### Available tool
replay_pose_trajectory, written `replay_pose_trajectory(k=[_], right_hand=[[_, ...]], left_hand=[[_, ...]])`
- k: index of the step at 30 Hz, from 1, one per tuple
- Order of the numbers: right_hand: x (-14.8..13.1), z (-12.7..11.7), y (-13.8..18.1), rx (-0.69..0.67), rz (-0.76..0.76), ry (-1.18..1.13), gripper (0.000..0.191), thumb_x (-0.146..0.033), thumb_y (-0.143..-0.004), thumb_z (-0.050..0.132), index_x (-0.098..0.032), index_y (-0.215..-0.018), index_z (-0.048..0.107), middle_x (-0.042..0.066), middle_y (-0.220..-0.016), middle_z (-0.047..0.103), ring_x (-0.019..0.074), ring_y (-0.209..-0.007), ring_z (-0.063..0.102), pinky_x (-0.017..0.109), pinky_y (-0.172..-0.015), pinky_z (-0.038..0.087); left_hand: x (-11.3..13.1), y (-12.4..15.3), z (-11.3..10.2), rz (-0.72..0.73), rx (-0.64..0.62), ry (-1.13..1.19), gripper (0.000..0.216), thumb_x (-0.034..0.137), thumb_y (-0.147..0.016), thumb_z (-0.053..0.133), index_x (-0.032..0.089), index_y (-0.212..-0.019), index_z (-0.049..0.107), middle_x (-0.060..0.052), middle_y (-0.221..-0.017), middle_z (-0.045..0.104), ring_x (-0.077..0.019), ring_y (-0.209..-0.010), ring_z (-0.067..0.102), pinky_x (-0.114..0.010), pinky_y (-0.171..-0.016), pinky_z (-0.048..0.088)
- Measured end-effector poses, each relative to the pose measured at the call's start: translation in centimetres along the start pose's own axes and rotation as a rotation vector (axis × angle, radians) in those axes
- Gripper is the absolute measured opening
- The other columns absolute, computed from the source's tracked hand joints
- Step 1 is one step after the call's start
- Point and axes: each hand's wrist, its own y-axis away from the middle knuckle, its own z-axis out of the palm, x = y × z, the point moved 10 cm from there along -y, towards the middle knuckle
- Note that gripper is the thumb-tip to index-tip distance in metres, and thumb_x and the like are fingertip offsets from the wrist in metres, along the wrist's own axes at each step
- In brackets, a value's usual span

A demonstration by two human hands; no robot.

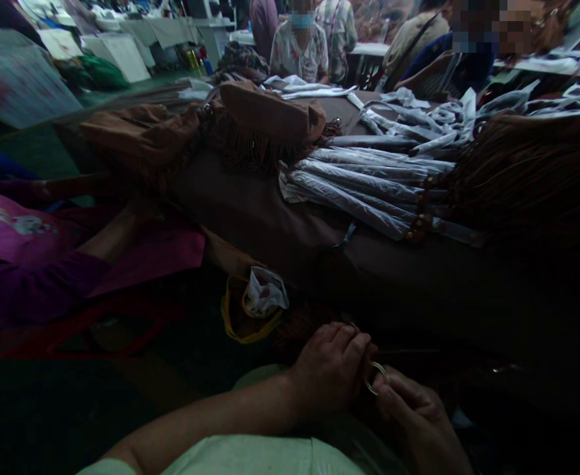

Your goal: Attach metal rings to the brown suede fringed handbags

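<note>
Low in the view, my left hand (332, 366) and my right hand (413, 412) meet over a small metal ring (376, 378). Both hands are closed, the fingers of each pinching the ring from its own side. Dark brown material (418, 290) lies just beyond them, too dim to make out clearly. My left forearm crosses the bottom of the view in a pale green sleeve.
A long table carries brown fringed bags (264, 119), a pile of plastic-wrapped flat pieces (363, 185) and more fringe (532, 171) at the right. A yellow-rimmed pouch with crumpled plastic (257, 300) lies near my hands. A person's arm in a purple sleeve (47, 277) reaches in at left. Other people sit at the far end.
</note>
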Motion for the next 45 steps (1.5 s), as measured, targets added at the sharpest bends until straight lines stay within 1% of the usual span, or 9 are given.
replay_pose_trajectory(k=[5,7,10,14,20,23,27,41,45], right_hand=[[-4.7,0.4,2.2,0.256,-0.599,0.402,0.006,-0.023,-0.080,0.067,-0.025,-0.077,0.072,0.003,-0.072,0.067,0.0193,-0.068,0.062,0.027,-0.063,0.052],[-5.2,0.4,2.7,0.348,-0.688,0.469,0.009,-0.020,-0.079,0.067,-0.026,-0.082,0.073,0.003,-0.075,0.069,0.0196,-0.070,0.064,0.027,-0.066,0.054],[-4.4,-0.3,1.6,0.382,-0.559,0.468,0.005,-0.028,-0.079,0.068,-0.025,-0.080,0.072,0.004,-0.080,0.070,0.0202,-0.073,0.065,0.027,-0.066,0.054],[-4.3,-2.3,0.7,0.443,-0.447,0.417,0.024,-0.039,-0.065,0.080,-0.022,-0.076,0.067,0.002,-0.075,0.065,0.0194,-0.069,0.060,0.027,-0.063,0.051],[-0.9,-1.3,-2.3,-0.019,-0.085,0.063,0.048,-0.064,-0.077,0.060,-0.018,-0.062,0.055,-0.001,-0.058,0.050,0.0137,-0.055,0.047,0.024,-0.052,0.040],[1.8,-0.5,-2.2,-0.110,0.144,-0.119,0.053,-0.067,-0.074,0.061,-0.018,-0.059,0.048,-0.004,-0.051,0.043,0.0089,-0.046,0.036,0.022,-0.045,0.029],[3.9,1.9,-1.1,-0.171,0.307,-0.388,0.057,-0.071,-0.070,0.062,-0.017,-0.059,0.050,-0.006,-0.047,0.037,0.0063,-0.041,0.029,0.021,-0.042,0.024],[7.4,2.6,0.1,0.205,0.474,-0.537,0.052,-0.068,-0.065,0.069,-0.019,-0.061,0.052,-0.007,-0.043,0.039,0.0065,-0.036,0.031,0.018,-0.037,0.023],[7.2,3.0,-0.4,0.122,0.469,-0.515,0.063,-0.078,-0.064,0.061,-0.019,-0.051,0.044,-0.007,-0.040,0.033,0.0055,-0.035,0.030,0.019,-0.037,0.023]], left_hand=[[0.1,0.1,0.5,0.002,-0.085,0.091,0.042,0.030,-0.086,0.050,0.010,-0.122,0.047,-0.014,-0.113,0.060,-0.0258,-0.104,0.055,-0.043,-0.093,0.044],[-0.3,0.1,0.8,-0.025,-0.133,0.137,0.049,0.032,-0.082,0.053,0.009,-0.124,0.046,-0.014,-0.114,0.059,-0.0270,-0.106,0.054,-0.044,-0.094,0.044],[-0.8,0.0,0.9,-0.067,-0.202,0.195,0.051,0.034,-0.081,0.054,0.011,-0.125,0.047,-0.014,-0.114,0.058,-0.0269,-0.104,0.053,-0.043,-0.092,0.045],[-0.6,-0.5,0.4,-0.053,-0.231,0.199,0.060,0.041,-0.085,0.053,0.020,-0.139,0.038,-0.012,-0.116,0.056,-0.0256,-0.101,0.054,-0.041,-0.085,0.047],[-0.2,-0.7,-0.5,-0.042,-0.113,0.197,0.046,0.051,-0.089,0.051,0.028,-0.129,0.051,-0.008,-0.116,0.059,-0.0240,-0.104,0.055,-0.041,-0.086,0.045],[0.2,-0.4,0.0,0.009,-0.083,0.189,0.053,0.053,-0.086,0.056,0.022,-0.128,0.052,-0.011,-0.122,0.060,-0.0250,-0.111,0.055,-0.042,-0.093,0.045],[1.4,0.2,0.2,0.154,-0.042,0.237,0.043,0.037,-0.094,0.043,0.009,-0.126,0.049,-0.016,-0.122,0.062,-0.0221,-0.116,0.056,-0.038,-0.099,0.046],[0.0,1.0,2.1,-0.019,-0.005,0.362,0.030,0.027,-0.093,0.036,0.013,-0.101,0.061,-0.008,-0.086,0.068,-0.0180,-0.077,0.066,-0.029,-0.072,0.054],[-0.5,0.9,2.3,-0.058,-0.040,0.397,0.030,0.029,-0.095,0.037,0.014,-0.106,0.061,-0.008,-0.093,0.069,-0.0177,-0.084,0.066,-0.028,-0.076,0.053]])
